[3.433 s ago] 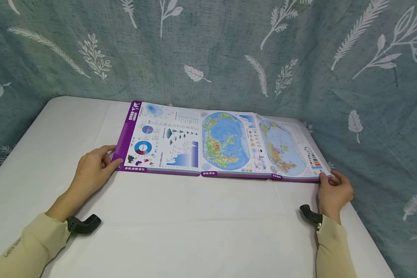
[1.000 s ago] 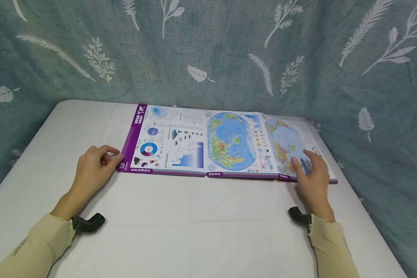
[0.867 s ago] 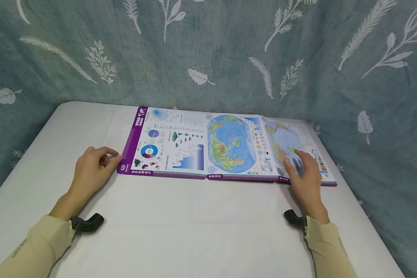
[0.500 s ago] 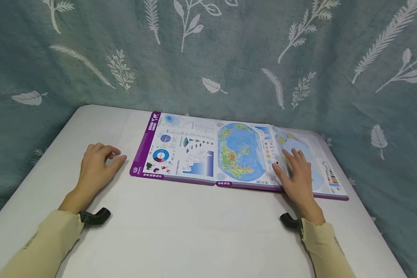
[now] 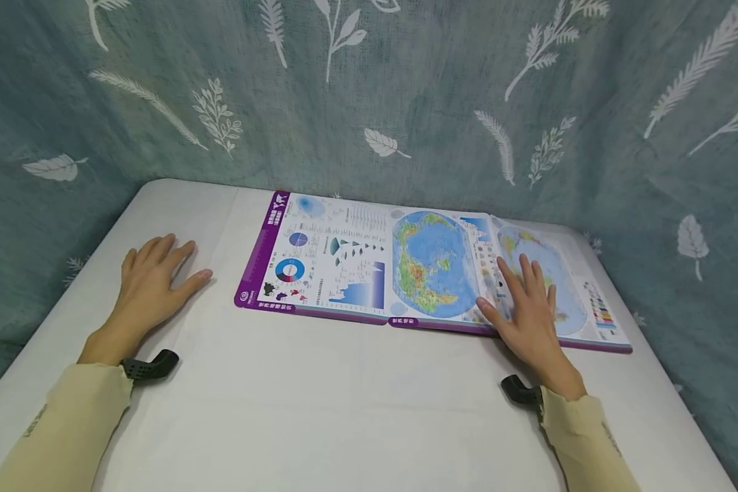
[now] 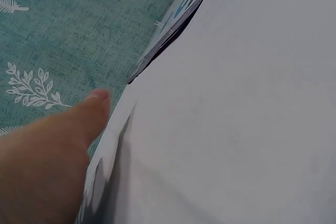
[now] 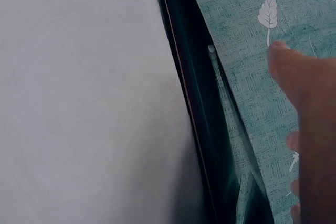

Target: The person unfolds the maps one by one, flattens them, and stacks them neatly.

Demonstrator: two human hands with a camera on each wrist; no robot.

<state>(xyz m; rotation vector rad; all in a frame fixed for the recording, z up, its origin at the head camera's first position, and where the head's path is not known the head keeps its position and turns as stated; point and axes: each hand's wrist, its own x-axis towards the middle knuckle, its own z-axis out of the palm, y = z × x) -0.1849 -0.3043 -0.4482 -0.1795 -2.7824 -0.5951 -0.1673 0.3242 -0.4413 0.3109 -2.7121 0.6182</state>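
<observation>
A folding world map [image 5: 357,287] with a purple border lies spread in a long strip across the far part of the table, its panels showing charts and two world maps. My right hand [image 5: 529,321] is over the fold between the middle and right panels, fingers straight and spread, covering part of the print; whether it presses there I cannot tell. Left of the map's purple edge, my left hand [image 5: 150,287] is over the white cloth with its fingers spread, apart from the map. In the left wrist view the map's near edge [image 6: 173,30] appears beyond the thumb.
A white cloth covers the table [image 5: 332,410]. Behind and to the right hangs a green curtain [image 5: 320,89] with white leaf prints, close to the map's far edge. Each wrist carries a black camera mount [image 5: 150,365].
My left hand has let go of the map's left corner, moved left and spread its fingers. My right hand has left the right corner and moved left over the right-hand fold, fingers straightened.
</observation>
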